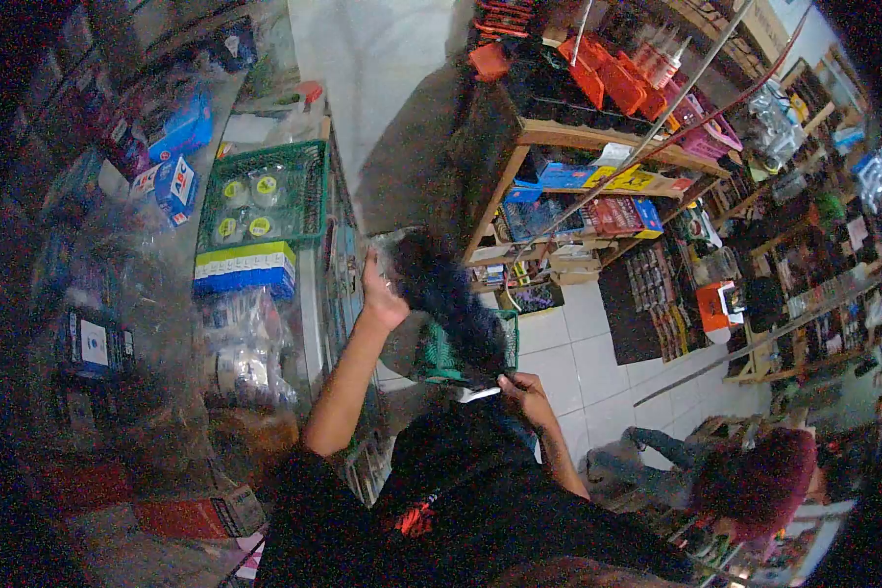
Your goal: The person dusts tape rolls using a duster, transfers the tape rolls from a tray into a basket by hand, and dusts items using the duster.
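Note:
My left hand (383, 294) is raised at the centre, its fingers against the clear edge of a dark item in see-through wrapping (441, 284). That item hangs between my hands, dark and blurred. My right hand (526, 396) is lower and to the right, with thumb and fingers closed on the lower end of the dark item, beside a small white strip (478, 395). Behind and below the item is a green basket (439, 351), partly hidden by it.
A glass counter on the left bears a green tray (323, 196) of round containers and blue-green boxes (245, 271). Wooden shelves (598, 140) with goods stand at the right. Another person in a dark red top (759, 485) is at the lower right.

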### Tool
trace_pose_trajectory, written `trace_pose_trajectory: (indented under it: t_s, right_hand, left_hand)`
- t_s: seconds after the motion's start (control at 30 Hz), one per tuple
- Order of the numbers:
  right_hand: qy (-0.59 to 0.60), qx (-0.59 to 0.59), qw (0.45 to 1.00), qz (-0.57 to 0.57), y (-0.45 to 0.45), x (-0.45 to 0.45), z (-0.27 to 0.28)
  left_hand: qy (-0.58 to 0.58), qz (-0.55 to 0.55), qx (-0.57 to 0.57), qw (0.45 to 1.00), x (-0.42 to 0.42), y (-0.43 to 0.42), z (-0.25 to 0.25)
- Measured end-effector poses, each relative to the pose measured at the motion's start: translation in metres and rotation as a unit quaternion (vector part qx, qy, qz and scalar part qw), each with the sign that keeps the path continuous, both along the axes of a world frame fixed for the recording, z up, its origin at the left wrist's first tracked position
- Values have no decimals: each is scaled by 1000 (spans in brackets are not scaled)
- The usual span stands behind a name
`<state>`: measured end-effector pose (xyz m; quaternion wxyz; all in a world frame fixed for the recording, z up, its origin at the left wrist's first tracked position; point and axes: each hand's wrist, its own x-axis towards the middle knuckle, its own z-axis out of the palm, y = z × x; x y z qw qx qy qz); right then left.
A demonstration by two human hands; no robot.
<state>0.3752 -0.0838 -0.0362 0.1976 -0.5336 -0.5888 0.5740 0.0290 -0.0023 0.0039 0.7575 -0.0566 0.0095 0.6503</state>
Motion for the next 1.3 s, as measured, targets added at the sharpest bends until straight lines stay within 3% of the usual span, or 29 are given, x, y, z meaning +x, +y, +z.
trace_pose_trajectory:
  t_s: [0.1, 0.13, 0.23, 0.27, 0.3, 0.33, 0.4, 0.47, 0.57, 0.6, 0.7, 0.73, 0.83, 0.93, 0.97, 1.1, 1.13, 1.23, 1.27, 1.3]
  right_hand:
    - [-22, 29, 998, 53, 3, 1, 5]
    - [-27, 31, 997, 72, 3, 0, 11]
    - [19, -12, 1000, 12, 4, -7, 22]
    - [50, -18, 998, -31, 2, -15, 24]
    - [66, -18, 997, -40, 4, -13, 19]
    - [82, -18, 995, -48, 5, -12, 15]
    - [24, 37, 999, 26, 13, 4, 0]
    - [36, 44, 998, 34, 14, -3, 17]
    - [104, -5, 994, -33, 10, -16, 49]
    - [93, -11, 995, -42, 10, -16, 52]
    - [60, 24, 998, 16, 19, -6, 43]
    - [49, 44, 997, 48, 21, -3, 40]
    - [79, 33, 996, 5, 19, -6, 47]
    - [18, 39, 995, 89, 16, 1, 36]
    - [16, 43, 997, 66, 14, 3, 23]
    - [10, 2, 1000, -12, 10, -3, -2]
    - [3, -8, 1000, -7, 10, -2, -5]
    - [-25, -3, 999, 39, 8, 0, -11]
    - [-33, 5, 998, 54, 8, 2, -13]
    - [-37, 17, 998, 58, 9, 1, -8]
  left_hand:
    - [34, -20, 135, 990, 2, -3, -8]
    - [103, -24, 87, 991, -4, -2, -8]
    - [69, -8, 151, 986, -2, 5, -24]
    - [135, 31, 26, 990, 6, -9, 19]
    - [-38, 1, 150, 988, 1, -10, 13]
    - [22, 20, 74, 997, 0, -6, 8]
    - [98, 20, 67, 993, 1, -8, 10]
    - [119, 4, 172, 978, 0, -8, 8]
    - [-28, -12, 95, 995, -2, -8, 9]
    - [119, -7, 114, 986, -2, -8, 12]
    - [125, 36, -66, 989, 4, -10, 28]
    - [178, 41, -44, 982, 3, -11, 29]
    - [16, -2, 127, 992, -9, 0, -14]
    - [112, -21, 137, 984, -6, -5, -7]
    - [148, -22, 142, 979, -3, -5, 1]
    - [36, 24, -13, 999, 1, -4, 11]
    - [-26, 19, 22, 999, -4, -3, 9]
    - [49, 5, 151, 987, 0, -8, 0]
    - [46, -2, 77, 996, -3, -9, -2]
    - [49, -2, 98, 994, -3, -6, -6]
